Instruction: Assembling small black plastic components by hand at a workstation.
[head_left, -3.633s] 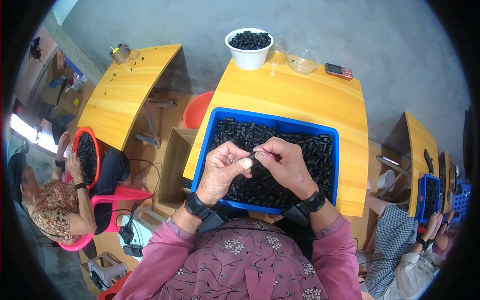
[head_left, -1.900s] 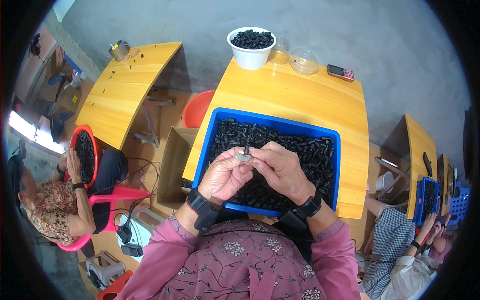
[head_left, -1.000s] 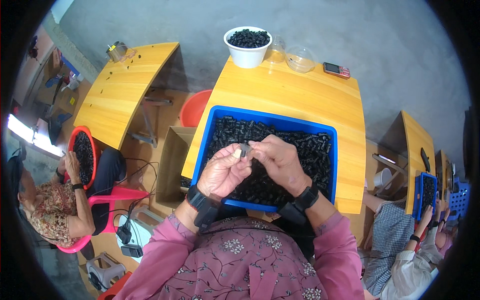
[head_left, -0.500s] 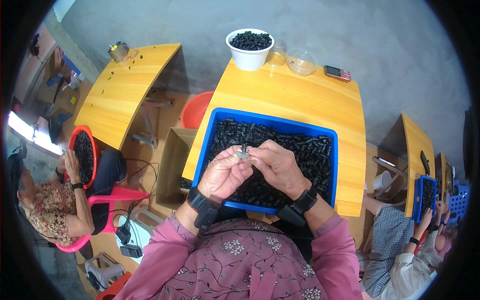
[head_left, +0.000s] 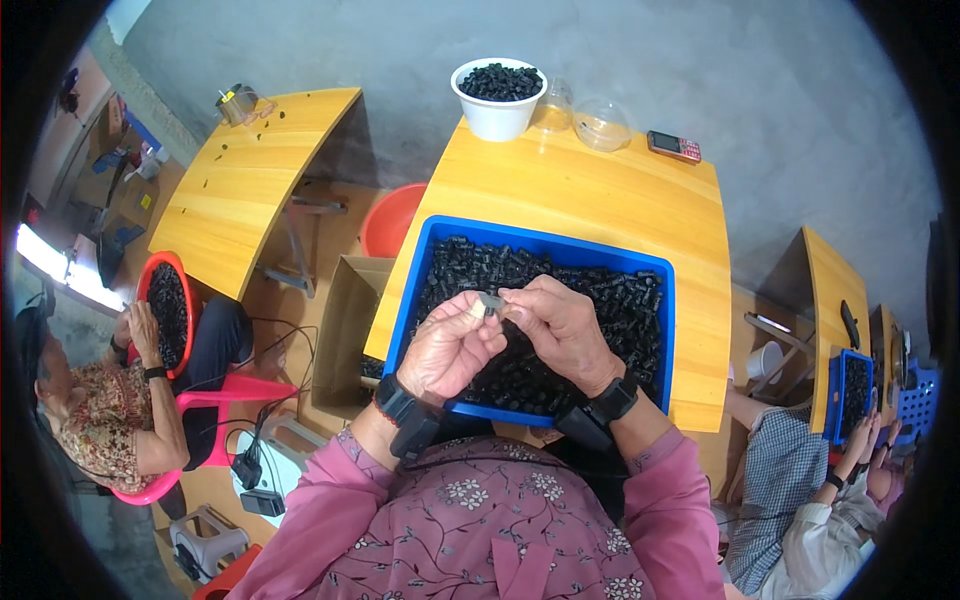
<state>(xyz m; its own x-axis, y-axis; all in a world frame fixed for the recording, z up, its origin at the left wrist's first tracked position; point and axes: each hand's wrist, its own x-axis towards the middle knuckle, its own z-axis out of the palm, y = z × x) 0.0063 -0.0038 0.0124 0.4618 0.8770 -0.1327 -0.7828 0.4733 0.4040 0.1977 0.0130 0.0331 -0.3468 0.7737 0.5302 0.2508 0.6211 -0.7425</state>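
Observation:
Over a blue tray [head_left: 672,330] full of small black cylindrical parts [head_left: 610,300], both hands meet near the middle. My left hand [head_left: 445,350] pinches a small dark grey part [head_left: 489,301] between thumb and fingertips, beside something pale at the fingertips. Close on its right is my right hand [head_left: 562,335], thumb and forefinger pressed together at the part's edge. What lies between those right fingertips, if anything, is too small to make out. Black bands sit on both wrists.
On the wooden table [head_left: 590,195] stand a white bucket [head_left: 497,122] of black pieces, clear plastic containers [head_left: 602,125] and a red phone [head_left: 675,147]. A cardboard box [head_left: 345,330] and red basin [head_left: 392,222] are left. Co-workers sit on both sides.
The part in my left fingertips has turned, so its upright black end no longer shows. My right fingertips have shifted slightly. At the right, a co-worker's hands have moved.

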